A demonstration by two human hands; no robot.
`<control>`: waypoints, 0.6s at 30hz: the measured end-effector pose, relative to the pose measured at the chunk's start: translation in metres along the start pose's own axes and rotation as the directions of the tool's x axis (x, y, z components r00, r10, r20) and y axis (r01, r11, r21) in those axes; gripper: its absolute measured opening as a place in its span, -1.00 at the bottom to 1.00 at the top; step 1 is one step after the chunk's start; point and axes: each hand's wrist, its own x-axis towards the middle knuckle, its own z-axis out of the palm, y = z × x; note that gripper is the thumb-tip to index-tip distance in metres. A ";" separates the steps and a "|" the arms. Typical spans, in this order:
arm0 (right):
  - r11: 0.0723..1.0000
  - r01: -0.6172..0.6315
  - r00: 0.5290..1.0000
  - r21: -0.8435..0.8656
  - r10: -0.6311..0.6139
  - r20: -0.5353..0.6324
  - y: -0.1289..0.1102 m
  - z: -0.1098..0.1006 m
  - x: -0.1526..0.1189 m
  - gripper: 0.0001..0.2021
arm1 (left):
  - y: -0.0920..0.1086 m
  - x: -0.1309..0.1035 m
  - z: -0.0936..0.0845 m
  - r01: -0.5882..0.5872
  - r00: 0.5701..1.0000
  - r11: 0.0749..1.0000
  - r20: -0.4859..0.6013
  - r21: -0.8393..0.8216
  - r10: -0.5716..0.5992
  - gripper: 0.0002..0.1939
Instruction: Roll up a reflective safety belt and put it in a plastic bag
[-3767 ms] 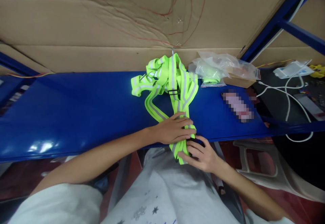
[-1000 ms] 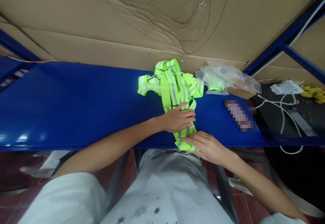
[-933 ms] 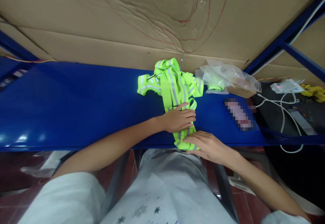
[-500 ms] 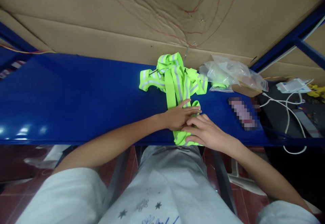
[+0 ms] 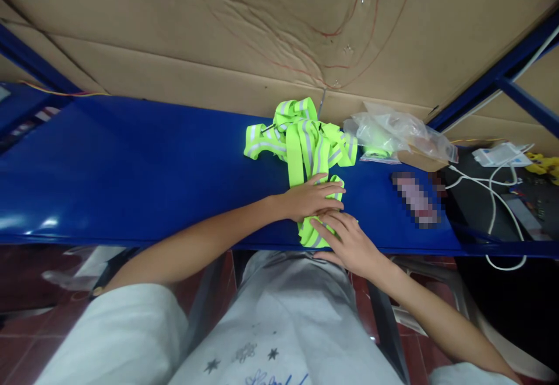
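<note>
A neon yellow-green reflective strap (image 5: 308,143) with silver stripes lies in a loose, looped heap on the blue table, and its lower part runs down to the front edge. My left hand (image 5: 308,198) lies flat across the strap, fingers stretched out to the right. Just below and to the right, my right hand (image 5: 349,242) rests on the strap's lower end, fingers spread and pointing left. The fingertips of both hands nearly meet. Part of the strap is hidden under them.
Clear plastic bags (image 5: 397,131), one with neon material inside, lie right of the heap. A blurred-out pink object (image 5: 414,198) is nearer the front. White cables (image 5: 493,187) trail over a dark surface at right. Cardboard (image 5: 218,76) stands behind the blue table (image 5: 131,169).
My right hand has shifted slightly down, its fingers spreading over the strap's lower end. My left hand stays nearly in place, and the view has tilted a little.
</note>
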 end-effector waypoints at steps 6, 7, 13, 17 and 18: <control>0.998 -0.007 0.998 0.064 0.011 -0.062 -0.006 0.005 -0.003 -0.43 | 0.002 0.001 0.007 -0.009 0.991 1.000 -0.130 -0.030 0.005 -0.65; 0.996 -0.006 0.997 0.084 0.013 -0.080 -0.008 0.005 -0.004 -0.45 | 0.003 0.001 0.008 -0.007 0.989 1.000 -0.149 -0.025 0.004 -0.63; 0.906 -0.019 0.993 0.423 0.066 -0.098 -0.009 -0.013 -0.005 -0.62 | 0.002 -0.005 0.007 -0.010 0.983 0.999 -0.183 -0.036 0.004 -0.61; 0.807 -0.142 0.990 0.574 0.106 0.097 0.005 -0.036 0.009 -0.70 | 0.001 -0.004 0.010 0.004 0.986 0.998 -0.166 -0.065 -0.015 -0.62; 0.785 -0.158 0.986 0.600 0.096 0.133 0.009 -0.041 0.014 -0.70 | 0.000 -0.004 0.011 0.013 0.985 0.997 -0.169 -0.076 -0.026 -0.64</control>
